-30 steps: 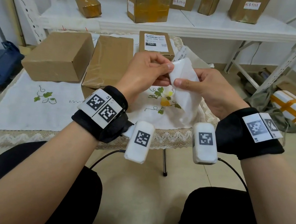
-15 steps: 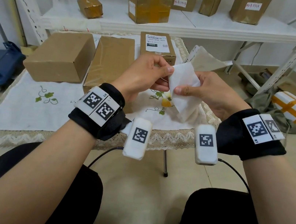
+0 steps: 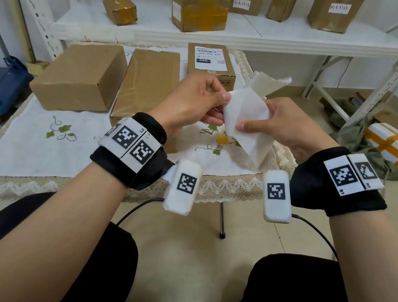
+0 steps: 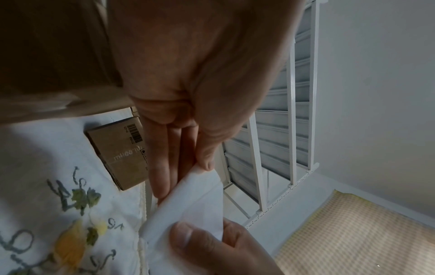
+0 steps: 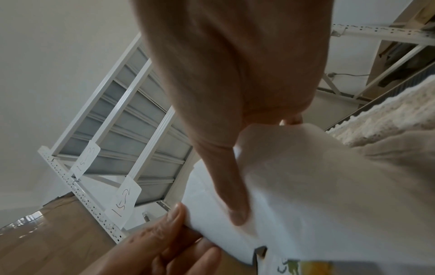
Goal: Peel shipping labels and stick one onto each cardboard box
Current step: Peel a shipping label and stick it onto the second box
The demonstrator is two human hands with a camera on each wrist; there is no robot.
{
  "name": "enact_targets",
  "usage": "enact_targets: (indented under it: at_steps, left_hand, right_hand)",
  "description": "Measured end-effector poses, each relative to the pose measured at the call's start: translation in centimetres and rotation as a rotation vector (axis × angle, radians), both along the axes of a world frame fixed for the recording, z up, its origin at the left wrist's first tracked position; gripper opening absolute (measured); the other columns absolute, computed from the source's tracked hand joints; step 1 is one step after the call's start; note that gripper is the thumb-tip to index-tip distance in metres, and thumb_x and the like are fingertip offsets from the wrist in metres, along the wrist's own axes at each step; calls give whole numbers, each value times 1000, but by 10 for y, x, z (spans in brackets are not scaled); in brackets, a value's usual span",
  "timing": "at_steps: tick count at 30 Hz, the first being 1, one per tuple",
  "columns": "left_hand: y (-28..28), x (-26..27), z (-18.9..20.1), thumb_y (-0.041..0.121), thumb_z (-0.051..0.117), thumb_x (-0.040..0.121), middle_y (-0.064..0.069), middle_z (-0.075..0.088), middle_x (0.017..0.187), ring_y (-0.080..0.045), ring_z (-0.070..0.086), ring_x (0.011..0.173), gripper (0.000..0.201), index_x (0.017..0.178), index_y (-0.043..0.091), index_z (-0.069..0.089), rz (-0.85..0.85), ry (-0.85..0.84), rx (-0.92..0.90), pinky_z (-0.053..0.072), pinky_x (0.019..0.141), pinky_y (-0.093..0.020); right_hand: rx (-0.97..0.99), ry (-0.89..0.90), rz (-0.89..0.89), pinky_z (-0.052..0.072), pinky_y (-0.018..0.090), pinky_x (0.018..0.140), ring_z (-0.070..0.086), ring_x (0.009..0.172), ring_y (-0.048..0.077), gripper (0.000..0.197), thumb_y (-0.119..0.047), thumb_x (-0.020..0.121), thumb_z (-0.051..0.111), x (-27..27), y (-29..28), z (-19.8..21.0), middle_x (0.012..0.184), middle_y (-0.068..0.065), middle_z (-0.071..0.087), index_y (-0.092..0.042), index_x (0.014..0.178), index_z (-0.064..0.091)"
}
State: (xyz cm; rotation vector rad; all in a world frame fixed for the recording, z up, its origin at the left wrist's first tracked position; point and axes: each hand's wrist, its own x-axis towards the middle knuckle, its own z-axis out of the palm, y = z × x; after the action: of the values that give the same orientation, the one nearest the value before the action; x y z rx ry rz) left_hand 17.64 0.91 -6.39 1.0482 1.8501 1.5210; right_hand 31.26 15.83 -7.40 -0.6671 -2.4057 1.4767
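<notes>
Both hands hold a white label sheet (image 3: 247,116) above the table's near edge. My left hand (image 3: 219,99) pinches its upper left corner between thumb and fingers. My right hand (image 3: 248,126) pinches the sheet lower down, thumb on its face. The wrist views show the same sheet (image 4: 188,208) (image 5: 294,195) pinched from both sides. On the table stand a plain cardboard box (image 3: 80,76), a flat tape-wrapped box (image 3: 151,81) and a small box (image 3: 210,62) bearing a printed label (image 3: 210,55).
A crumpled backing paper (image 3: 267,83) lies beside the small box. The embroidered white tablecloth (image 3: 39,142) covers the table. A white shelf (image 3: 262,33) behind carries several more boxes. Wrapped white parcels (image 3: 396,152) lie on the floor at right.
The sheet has tilted and its top corner moved slightly up and left between my hands. The pinching fingers have shifted a little along the sheet's edge.
</notes>
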Motion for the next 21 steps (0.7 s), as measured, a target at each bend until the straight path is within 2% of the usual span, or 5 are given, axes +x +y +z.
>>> enact_targets:
  at_steps: [3,9,14,17,21]
  left_hand:
    - [0,1,0,12,59,102,-13,70,82,-13,71,61,13,89,9,58,-2,7,-1,60,60,-22]
    - [-2,2,4,14,57,103,-15,72,87,-17,74,67,10,100,4,58,-38,-9,-18,63,67,-26]
    - [-4,6,6,17,55,105,-12,74,85,-18,75,70,14,97,7,62,-74,-57,-7,64,71,-27]
    - [-6,5,6,19,53,106,-15,75,91,-16,75,73,21,104,2,65,-58,-78,7,62,75,-26]
    - [-6,6,7,23,54,105,-17,75,98,-16,75,75,29,107,-2,69,-45,-99,15,63,76,-25]
  right_hand:
    - [37,-11,-32,58,18,66,72,69,7,15,-5,82,83,1,0,1,83,-4,78,-15,90,76]
    - [75,7,-82,59,44,88,71,86,23,21,0,84,74,1,-2,0,103,18,77,2,105,74]
    - [64,31,-85,58,44,81,67,83,23,23,0,84,70,-2,-4,-2,106,25,74,3,107,71]
    - [1,72,-83,55,35,75,65,81,19,19,-4,92,63,-3,-5,-1,94,11,72,2,108,70]
    - [-123,175,-51,54,25,77,69,84,14,16,-9,97,63,-3,-6,0,98,5,75,-5,109,73]
